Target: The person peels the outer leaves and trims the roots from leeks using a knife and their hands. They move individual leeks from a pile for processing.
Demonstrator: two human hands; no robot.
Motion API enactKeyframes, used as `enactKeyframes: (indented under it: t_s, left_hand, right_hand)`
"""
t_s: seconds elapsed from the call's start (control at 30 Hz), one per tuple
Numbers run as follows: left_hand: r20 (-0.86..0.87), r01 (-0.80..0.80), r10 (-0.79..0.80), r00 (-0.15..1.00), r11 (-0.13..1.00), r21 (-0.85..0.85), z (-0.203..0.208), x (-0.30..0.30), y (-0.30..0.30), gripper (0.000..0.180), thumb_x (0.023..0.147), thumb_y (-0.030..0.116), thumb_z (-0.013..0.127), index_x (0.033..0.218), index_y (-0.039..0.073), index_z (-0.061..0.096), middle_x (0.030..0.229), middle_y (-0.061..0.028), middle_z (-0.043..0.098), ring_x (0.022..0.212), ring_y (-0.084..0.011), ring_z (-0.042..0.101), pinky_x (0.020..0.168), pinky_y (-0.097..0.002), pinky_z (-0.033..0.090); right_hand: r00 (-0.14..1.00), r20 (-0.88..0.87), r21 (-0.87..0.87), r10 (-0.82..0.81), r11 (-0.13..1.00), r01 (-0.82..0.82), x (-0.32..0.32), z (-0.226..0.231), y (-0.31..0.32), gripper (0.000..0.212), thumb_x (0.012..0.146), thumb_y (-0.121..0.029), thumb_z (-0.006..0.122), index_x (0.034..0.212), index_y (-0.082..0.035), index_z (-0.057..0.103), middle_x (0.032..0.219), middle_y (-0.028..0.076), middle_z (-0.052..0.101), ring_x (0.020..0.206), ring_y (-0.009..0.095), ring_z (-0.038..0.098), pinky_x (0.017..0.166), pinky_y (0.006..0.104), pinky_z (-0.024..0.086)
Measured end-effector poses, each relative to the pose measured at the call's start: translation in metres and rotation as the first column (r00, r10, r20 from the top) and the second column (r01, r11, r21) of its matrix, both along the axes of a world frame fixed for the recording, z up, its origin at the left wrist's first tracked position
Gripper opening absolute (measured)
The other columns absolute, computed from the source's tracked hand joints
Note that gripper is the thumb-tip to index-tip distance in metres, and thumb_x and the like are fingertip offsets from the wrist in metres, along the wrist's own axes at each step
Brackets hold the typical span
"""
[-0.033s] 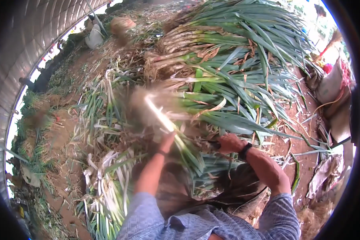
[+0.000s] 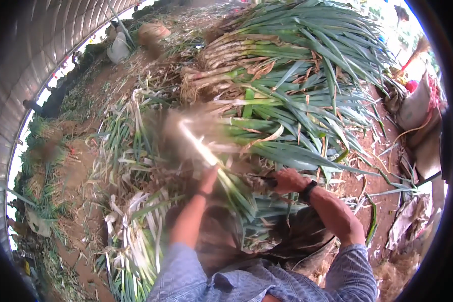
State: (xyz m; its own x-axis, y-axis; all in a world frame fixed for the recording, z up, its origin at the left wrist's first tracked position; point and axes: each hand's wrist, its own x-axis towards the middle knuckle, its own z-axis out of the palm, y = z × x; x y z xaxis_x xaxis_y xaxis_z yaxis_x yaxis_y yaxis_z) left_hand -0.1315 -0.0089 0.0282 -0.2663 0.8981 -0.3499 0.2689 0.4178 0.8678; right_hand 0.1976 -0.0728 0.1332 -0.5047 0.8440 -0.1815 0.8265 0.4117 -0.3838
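White-stemmed leek [image 2: 204, 151]: held in front of the person, slanting from its pale root end at upper left down to green leaves at lower right.
Left hand [image 2: 209, 177]: fingers wrapped around the leek where the white passes into green.
Right hand [image 2: 290, 181]: fingers curled around a dark-handled tool [image 2: 271, 182], to the right of the leek; its far end is too blurred to make out.
Wrists: a dark band [image 2: 308, 191] on the right, a thinner one [image 2: 204, 193] on the left.
Blur: a brownish haze around the leek's root end hides what lies behind it.
Leek heap [image 2: 307, 75]: just beyond the hands, roots to the left, leaves fanning right, dry brown leaves mixed in; it fills the space ahead of the right hand.
Heap's near edge: a long leaf [image 2: 307, 157] reaches across just above the right hand.
Pale stalks [image 2: 136, 221]: piled to the left of the left forearm; another loose pile [image 2: 128, 123] lies farther out.
Right side: a whitish sack [image 2: 415, 108] and a crumpled pale sheet [image 2: 409, 219].
Far left: brown ground [image 2: 83, 261] strewn with scraps, under a curved ribbed wall [image 2: 15, 75].
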Motion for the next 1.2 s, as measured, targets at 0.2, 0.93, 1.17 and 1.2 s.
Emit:
enactKeyframes:
  t_s: [0.2,0.93,1.17,1.2]
  left_hand:
    - [0.733,-0.342,0.02,0.68,0.893,0.292,0.048,-0.032,0.043,0.05,0.094,0.051,0.065,0.115,0.007,0.056,0.101,-0.0075,0.063,0.092,-0.0216,0.064,0.082,-0.0358,0.054]
    - [0.754,-0.324,0.106,0.648,0.935,0.147,0.065,-0.024,0.088,0.062,0.092,0.072,0.041,0.092,0.013,0.061,0.076,-0.0057,0.058,0.061,-0.0217,0.056,0.049,-0.0402,0.045]
    - [0.881,-0.343,-0.022,0.472,0.916,0.207,0.087,0.0,0.08,0.054,0.094,0.065,0.051,0.111,0.014,0.059,0.091,-0.0032,0.061,0.081,-0.0218,0.062,0.065,-0.0389,0.054]
    - [0.878,-0.337,-0.028,0.478,0.917,0.213,0.091,0.0,0.078,0.054,0.095,0.065,0.051,0.112,0.014,0.059,0.093,-0.0031,0.061,0.082,-0.0211,0.062,0.067,-0.0376,0.054]
  right_hand:
    - [0.969,-0.241,0.138,0.056,0.99,-0.023,0.008,0.024,0.006,0.042,0.085,-0.035,0.067,0.122,-0.016,0.069,0.094,0.014,0.073,0.082,0.035,0.069,0.073,0.0458,0.056]
    - [0.988,-0.156,0.167,0.0,0.986,0.026,-0.014,-0.008,-0.003,0.039,0.081,-0.029,0.069,0.114,-0.012,0.061,0.088,0.018,0.07,0.082,0.041,0.067,0.07,0.0521,0.051]
    - [0.971,-0.236,0.296,-0.046,0.948,0.117,-0.024,-0.014,0.012,0.041,0.074,-0.028,0.076,0.11,-0.01,0.068,0.09,0.015,0.071,0.084,0.037,0.067,0.07,0.0484,0.052]
    - [0.971,-0.23,0.251,-0.061,0.961,0.12,-0.024,-0.015,0.012,0.04,0.074,-0.028,0.076,0.109,-0.009,0.069,0.09,0.015,0.071,0.084,0.038,0.067,0.07,0.0487,0.052]
